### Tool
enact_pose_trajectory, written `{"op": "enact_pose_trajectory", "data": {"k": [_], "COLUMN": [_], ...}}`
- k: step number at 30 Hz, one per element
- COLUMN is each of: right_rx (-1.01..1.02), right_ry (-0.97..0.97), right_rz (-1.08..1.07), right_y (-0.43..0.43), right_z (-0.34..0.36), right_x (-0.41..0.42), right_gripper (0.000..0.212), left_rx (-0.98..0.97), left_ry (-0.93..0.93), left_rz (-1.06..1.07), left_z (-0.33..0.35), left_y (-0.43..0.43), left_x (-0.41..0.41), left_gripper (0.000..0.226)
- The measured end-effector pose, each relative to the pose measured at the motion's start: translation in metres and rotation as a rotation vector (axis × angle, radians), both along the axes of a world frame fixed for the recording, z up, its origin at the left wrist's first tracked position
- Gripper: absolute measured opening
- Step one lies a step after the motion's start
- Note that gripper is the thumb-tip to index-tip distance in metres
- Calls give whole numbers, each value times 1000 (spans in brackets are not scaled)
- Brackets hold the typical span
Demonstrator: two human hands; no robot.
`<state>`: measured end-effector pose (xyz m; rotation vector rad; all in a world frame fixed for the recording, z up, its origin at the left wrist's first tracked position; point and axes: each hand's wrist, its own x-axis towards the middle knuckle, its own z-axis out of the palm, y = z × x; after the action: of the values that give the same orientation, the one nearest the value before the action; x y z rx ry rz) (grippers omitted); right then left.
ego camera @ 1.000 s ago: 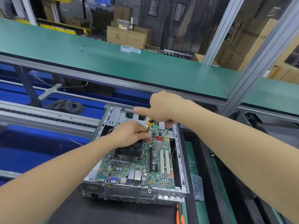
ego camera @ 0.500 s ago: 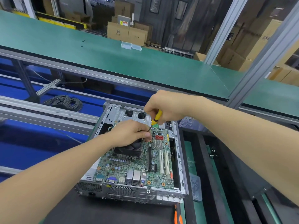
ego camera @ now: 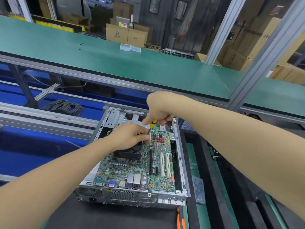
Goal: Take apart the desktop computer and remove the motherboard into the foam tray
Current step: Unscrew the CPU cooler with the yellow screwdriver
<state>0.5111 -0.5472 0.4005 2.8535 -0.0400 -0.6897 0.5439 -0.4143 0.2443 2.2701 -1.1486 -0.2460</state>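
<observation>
An open desktop case [ego camera: 180, 164] lies on a black mat with its green motherboard [ego camera: 156, 169] inside. A black fan on a finned heatsink [ego camera: 130, 155] sits on the board's left half. My right hand [ego camera: 160, 108] grips a yellow-handled screwdriver [ego camera: 153, 123] held upright over the board's far part. My left hand [ego camera: 130, 135] rests over the fan and pinches the screwdriver's shaft near the tip. The tip itself is hidden behind my fingers.
A black foam tray [ego camera: 203, 162] runs along the case's right side, with a small clear plastic bag [ego camera: 198, 190] on it. An orange-handled tool [ego camera: 180, 219] lies at the case's near corner. A coil of cable [ego camera: 65, 104] sits at left. A green conveyor [ego camera: 115, 60] crosses behind.
My right hand has shifted its hold and brought the yellow screwdriver handle into view, upright over the board. My left hand stays on the fan, fingers now at the shaft.
</observation>
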Motion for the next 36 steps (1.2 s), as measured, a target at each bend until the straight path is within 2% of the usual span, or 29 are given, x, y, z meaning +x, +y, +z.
{"op": "enact_pose_trajectory", "data": {"k": [4,6,11,16,18,19,22,23,25,29,33,36], "right_rx": [-135,-84,77,-29,-8,47,239,220,161,251,89,126], "right_ry": [-74,-91,-115,-163,-181,-200,-140,-65,56,70,53,46], "right_rz": [281,374,626,948,909,817,224,40,-151,-197,83,253], "right_y": [8,6,-14,-18,-16,-16,-13,-10,-1,9,0,-10], "right_z": [1,0,1,-8,-5,-3,2,4,6,6,4,4], "right_x": [4,5,4,-2,-6,-9,-13,-12,-11,-1,2,0], "right_gripper": [41,31,32,24,24,27,54,62,65,37,29,19], "left_rx": [-4,-24,-42,-9,-23,-33,-62,-64,-58,-71,-28,-14], "left_ry": [41,52,62,35,26,28,23,13,-4,-17,-31,-41], "left_rz": [-11,-46,-43,-10,5,7,15,14,1,0,21,7], "left_z": [3,4,7,2,0,0,1,1,0,-1,2,4], "left_y": [0,1,3,6,5,4,3,3,3,4,3,3], "left_x": [0,-2,-6,-3,-2,-2,-3,-3,-3,-3,-4,-6], "left_gripper": [21,23,27,25,25,25,26,26,26,29,29,29]}}
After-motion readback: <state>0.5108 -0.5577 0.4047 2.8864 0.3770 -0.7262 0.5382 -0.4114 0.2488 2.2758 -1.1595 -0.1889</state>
